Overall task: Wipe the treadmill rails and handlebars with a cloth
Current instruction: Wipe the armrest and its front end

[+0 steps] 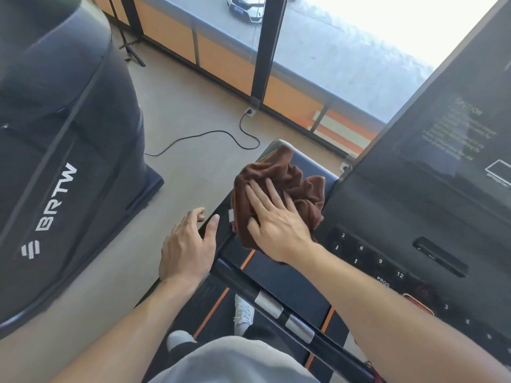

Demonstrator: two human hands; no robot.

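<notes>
Right hand (276, 219) lies flat, fingers straight, pressing the brown cloth (279, 178) onto the treadmill's left handlebar (221, 244) at frame centre (palm pressure for wiping, not a grasp). Left hand (188, 244) relaxed, empty, thumb on the bar, probably bracing.

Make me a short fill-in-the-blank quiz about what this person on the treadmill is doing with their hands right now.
1. The right hand presses flat on a cloth whose colour is ____.
2. The left hand holds ____.
3. The white letters on the neighbouring machine read ____.
4. The power cord on the floor runs to a ____ below the window.

Missing words: brown; nothing; BRTW; socket
</notes>
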